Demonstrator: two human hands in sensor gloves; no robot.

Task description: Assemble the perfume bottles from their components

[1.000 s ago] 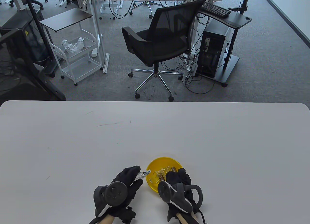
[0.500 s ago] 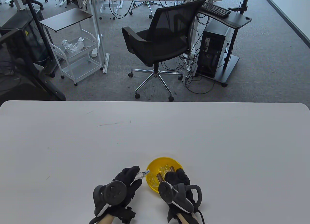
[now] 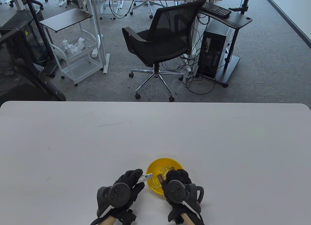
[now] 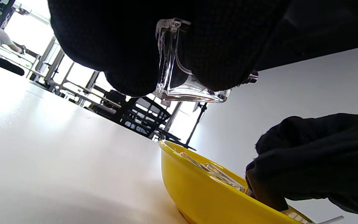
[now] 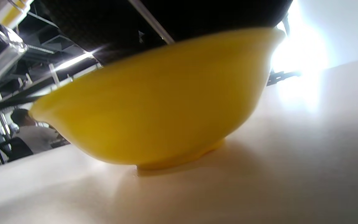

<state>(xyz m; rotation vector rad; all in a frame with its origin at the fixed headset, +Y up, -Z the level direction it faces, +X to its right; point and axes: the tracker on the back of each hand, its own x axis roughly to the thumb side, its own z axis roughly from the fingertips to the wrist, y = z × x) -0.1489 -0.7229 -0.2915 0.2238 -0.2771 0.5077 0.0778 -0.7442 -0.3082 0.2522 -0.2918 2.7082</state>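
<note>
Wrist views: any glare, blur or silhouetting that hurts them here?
Left wrist view: backlit windows leave the left hand a black silhouette, though the clear bottle it grips stays sharp. Right wrist view: yellow bowl is soft, with blown-out glare at upper right.

The right hand (image 3: 178, 183) covers the near side of the yellow bowl (image 3: 155, 164), so whatever its fingers touch among the clear parts (image 3: 155, 181) cannot be told. The left hand (image 4: 166, 40) hides most of the glass bottle (image 4: 179, 87). Both forearms are cut off at the bottom edge.
</note>
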